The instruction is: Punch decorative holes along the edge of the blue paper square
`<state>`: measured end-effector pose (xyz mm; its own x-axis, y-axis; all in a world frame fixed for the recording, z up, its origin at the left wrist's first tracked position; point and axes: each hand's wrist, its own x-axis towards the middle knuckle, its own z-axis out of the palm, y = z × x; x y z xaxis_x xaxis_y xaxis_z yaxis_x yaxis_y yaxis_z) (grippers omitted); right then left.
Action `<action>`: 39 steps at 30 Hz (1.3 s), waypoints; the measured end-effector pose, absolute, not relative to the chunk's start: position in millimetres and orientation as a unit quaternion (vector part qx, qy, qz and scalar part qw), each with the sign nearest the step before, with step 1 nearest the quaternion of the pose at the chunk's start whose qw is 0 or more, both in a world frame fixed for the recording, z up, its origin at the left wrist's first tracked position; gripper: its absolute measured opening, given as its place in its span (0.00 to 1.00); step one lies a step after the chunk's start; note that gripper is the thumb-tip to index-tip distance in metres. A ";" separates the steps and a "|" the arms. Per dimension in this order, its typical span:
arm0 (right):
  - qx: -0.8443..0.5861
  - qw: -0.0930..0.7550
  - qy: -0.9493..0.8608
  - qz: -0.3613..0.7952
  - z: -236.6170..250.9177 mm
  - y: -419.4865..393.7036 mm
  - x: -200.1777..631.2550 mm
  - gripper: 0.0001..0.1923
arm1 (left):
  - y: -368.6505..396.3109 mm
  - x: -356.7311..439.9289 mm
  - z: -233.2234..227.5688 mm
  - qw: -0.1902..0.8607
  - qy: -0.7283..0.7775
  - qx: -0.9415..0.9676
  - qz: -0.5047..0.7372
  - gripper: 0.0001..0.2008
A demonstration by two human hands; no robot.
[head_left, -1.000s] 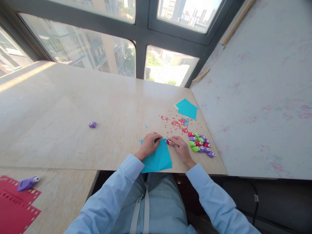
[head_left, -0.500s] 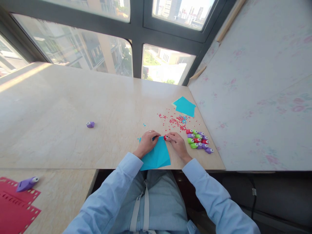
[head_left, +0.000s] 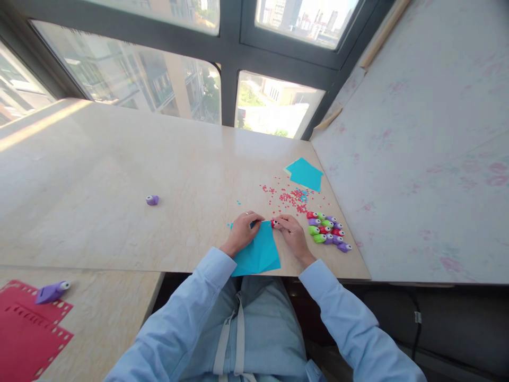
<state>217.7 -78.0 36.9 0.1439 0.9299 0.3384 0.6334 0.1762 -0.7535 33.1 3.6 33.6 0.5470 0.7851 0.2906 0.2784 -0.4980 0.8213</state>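
Observation:
A turquoise paper sheet (head_left: 257, 252) lies at the near edge of the beige table (head_left: 119, 175), its lower corner hanging over the edge. My left hand (head_left: 244, 231) presses on the sheet's far left corner. My right hand (head_left: 291, 234) grips a small red paper punch (head_left: 274, 224) set on the sheet's far right corner. A cluster of several red, green and purple punches (head_left: 327, 233) sits just right of my right hand.
Red and a few turquoise punched bits (head_left: 288, 199) are scattered beyond my hands. A stack of turquoise sheets (head_left: 305, 174) lies farther back by the wall. A lone purple punch (head_left: 151, 200) sits mid-table. At lower left a red punched sheet (head_left: 27, 334) carries a purple punch (head_left: 51, 292).
Both hands stay on the turquoise sheet and the red punch; only the camera view has shifted slightly.

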 end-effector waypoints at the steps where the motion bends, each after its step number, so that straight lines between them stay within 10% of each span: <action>1: -0.620 0.435 -0.631 0.170 36.9 -78.1 217.8 0.13 | 3.6 33.1 33.5 0.374 0.334 0.796 0.339 0.08; 39: -0.618 0.437 -0.634 0.158 33.6 -80.0 219.4 0.13 | 3.1 33.6 36.7 0.370 0.336 0.797 0.338 0.07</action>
<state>219.4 -80.0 33.6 0.1464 0.9218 0.3589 0.6466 0.1854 -0.7399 33.6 3.1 36.7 0.5459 0.7861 0.2900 0.2860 -0.5002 0.8173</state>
